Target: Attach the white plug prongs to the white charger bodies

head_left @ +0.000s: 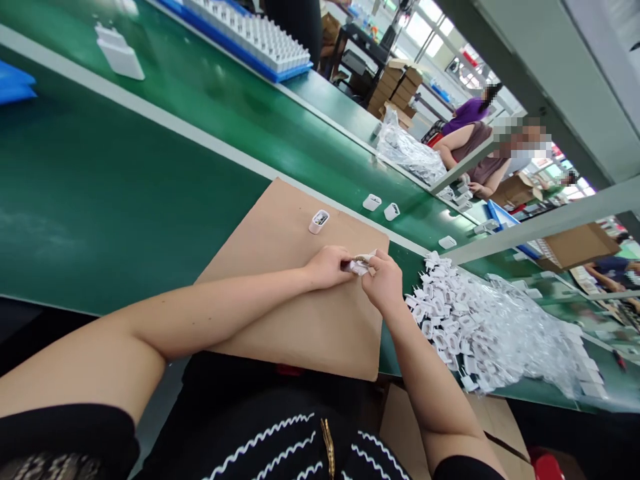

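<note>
My left hand (329, 267) and my right hand (384, 279) meet over the right part of a brown cardboard sheet (280, 320). Between their fingertips is a white charger part (359, 265), with a brownish strip on its upper side; fingers cover much of it. Both hands are closed on this piece. Just beyond my left hand, an open-ended white charger housing (319, 221) lies on the cardboard, with parts visible inside. To the right of my right hand spreads a heap of white plug pieces (445, 307), their pins pointing in many directions.
Plastic wrap (525, 333) covers part of the heap. On the green belt (240, 127) sit white housings (372, 202) and a plug (119, 52). A blue tray (285, 72) holds rows of white parts. Across the line, a person (477, 157) handles pieces behind a metal post (465, 163).
</note>
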Available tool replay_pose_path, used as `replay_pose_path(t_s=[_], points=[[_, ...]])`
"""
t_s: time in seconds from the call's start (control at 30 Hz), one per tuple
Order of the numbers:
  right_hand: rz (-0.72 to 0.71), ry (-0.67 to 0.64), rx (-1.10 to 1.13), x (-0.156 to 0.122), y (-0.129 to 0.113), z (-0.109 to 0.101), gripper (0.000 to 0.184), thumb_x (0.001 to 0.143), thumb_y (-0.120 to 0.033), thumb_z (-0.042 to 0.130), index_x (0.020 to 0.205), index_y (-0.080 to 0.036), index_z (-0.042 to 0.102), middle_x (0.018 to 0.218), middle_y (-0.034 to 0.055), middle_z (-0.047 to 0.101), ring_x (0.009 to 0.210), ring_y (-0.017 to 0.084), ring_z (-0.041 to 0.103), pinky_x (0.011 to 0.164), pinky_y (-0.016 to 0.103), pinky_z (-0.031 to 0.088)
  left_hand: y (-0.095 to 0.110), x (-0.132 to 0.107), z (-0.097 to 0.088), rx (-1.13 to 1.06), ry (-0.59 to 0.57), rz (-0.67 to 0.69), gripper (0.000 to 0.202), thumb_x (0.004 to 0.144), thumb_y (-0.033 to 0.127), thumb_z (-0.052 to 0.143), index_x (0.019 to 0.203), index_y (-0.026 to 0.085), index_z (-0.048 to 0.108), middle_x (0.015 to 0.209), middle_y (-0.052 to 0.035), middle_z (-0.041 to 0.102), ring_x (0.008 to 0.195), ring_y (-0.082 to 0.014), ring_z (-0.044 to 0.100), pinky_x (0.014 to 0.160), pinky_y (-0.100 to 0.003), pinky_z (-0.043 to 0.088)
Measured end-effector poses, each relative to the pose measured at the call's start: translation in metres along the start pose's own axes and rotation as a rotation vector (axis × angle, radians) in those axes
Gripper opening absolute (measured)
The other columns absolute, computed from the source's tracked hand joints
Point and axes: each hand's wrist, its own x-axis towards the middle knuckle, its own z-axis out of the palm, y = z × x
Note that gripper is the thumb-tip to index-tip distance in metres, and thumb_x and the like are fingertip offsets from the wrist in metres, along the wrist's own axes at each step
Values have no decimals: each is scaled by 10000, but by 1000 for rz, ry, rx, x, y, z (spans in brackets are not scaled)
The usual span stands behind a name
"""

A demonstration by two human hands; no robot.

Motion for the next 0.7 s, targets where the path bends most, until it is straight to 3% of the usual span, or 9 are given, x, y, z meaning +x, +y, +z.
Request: replay_pose_path(t_s=[0.13, 0.27, 0.37, 0.53, 0.63, 0.7], points=[[8, 26, 95, -3, 4, 7, 344, 738, -103, 567, 960, -260, 777, 830, 28, 608, 780, 205, 596, 662, 302, 451, -6, -1, 0, 8, -10, 40, 245, 809, 425, 750, 821, 181, 734, 810, -31, 645, 737, -174, 595, 679, -290, 445], [48, 123, 325, -12, 10, 15, 410, 798, -188, 611, 1188, -258, 713, 1037, 32, 720, 924, 220, 675, 874, 355, 522, -6, -1, -1, 30, -2, 84, 262, 805, 428, 763, 871, 177, 736, 866, -41, 672, 803, -185, 617, 738, -295, 469], [57, 109, 362, -10, 14, 15, 385, 765, -158, 598, 1125, -248, 704, 1101, 40, 746, 964, 230, 688, 907, 380, 522, -5, -1, -1, 38, 6, 73, 273, 795, 435, 776, 854, 172, 730, 849, -39, 673, 812, -191, 616, 743, -297, 469], [-4, 48, 231, 4, 17, 9, 309, 680, -94, 560, 905, -231, 722, 939, 42, 748, 879, 232, 667, 951, 431, 503, -4, -2, 1, 50, 13, 39, 293, 781, 462, 780, 844, 178, 746, 826, -30, 671, 774, -183, 602, 720, -292, 470], [12, 104, 266, 0, 14, 14, 270, 707, -127, 575, 912, -235, 715, 930, 39, 752, 904, 237, 674, 1020, 474, 483, -4, -2, 3, -29, 21, 33, 343, 784, 418, 773, 1045, 196, 762, 915, -33, 711, 831, -185, 634, 779, -293, 500], [61, 170, 337, -8, 9, 21, 295, 749, -175, 600, 1015, -241, 708, 979, 47, 756, 959, 249, 687, 1028, 485, 491, -4, -2, 5, -71, 19, 48, 418, 793, 368, 759, 1179, 209, 737, 967, -34, 726, 854, -180, 646, 807, -293, 512]])
